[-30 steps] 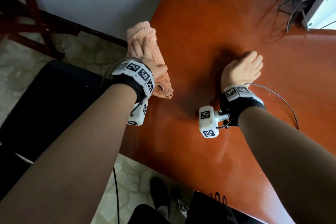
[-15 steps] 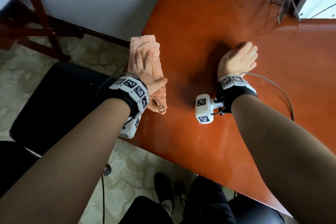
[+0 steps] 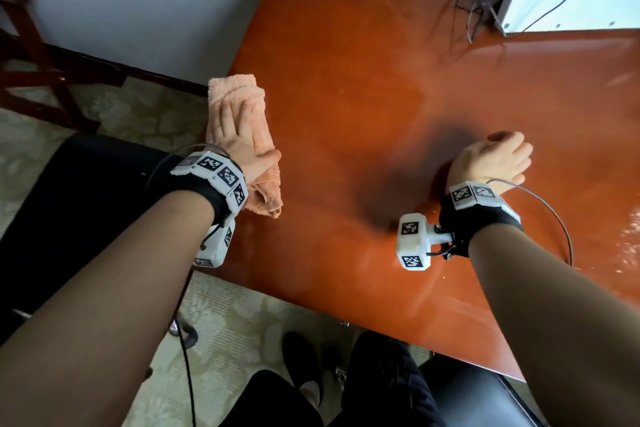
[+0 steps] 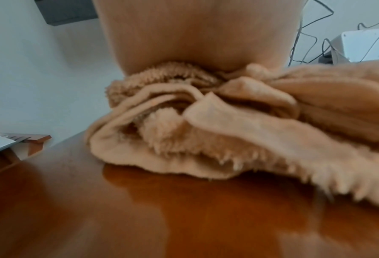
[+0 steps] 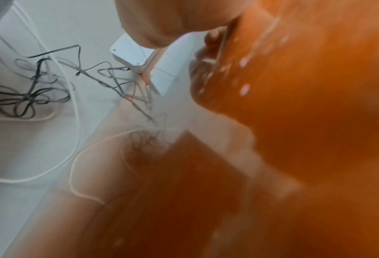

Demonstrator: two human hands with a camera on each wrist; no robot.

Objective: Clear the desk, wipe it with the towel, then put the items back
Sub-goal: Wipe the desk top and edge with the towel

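Observation:
A folded peach towel (image 3: pixel 242 104) (image 4: pixel 228 125) lies along the left edge of the glossy orange-brown desk (image 3: pixel 363 80) (image 4: pixel 184 218). My left hand (image 3: pixel 235 135) presses flat on top of it with straight fingers; in the left wrist view the palm (image 4: pixel 195 34) bears down on the bunched cloth. My right hand (image 3: pixel 495 159) rests on the bare desk at mid right, fingers loosely bent and holding nothing. The right wrist view is blurred and shows only the palm (image 5: pixel 177 21) over the desk surface (image 5: pixel 316 122).
A white box (image 3: pixel 568 0) (image 5: pixel 137 52) with tangled dark cables (image 3: pixel 474 0) (image 5: pixel 29 90) sits at the desk's far right corner by the wall. A black chair (image 3: pixel 69 211) stands left of the desk, dark wooden furniture (image 3: pixel 31 55) beyond it. My legs are below the front edge.
My left hand has slid the towel toward me along the desk's left edge. The right hand has stayed resting on the desk.

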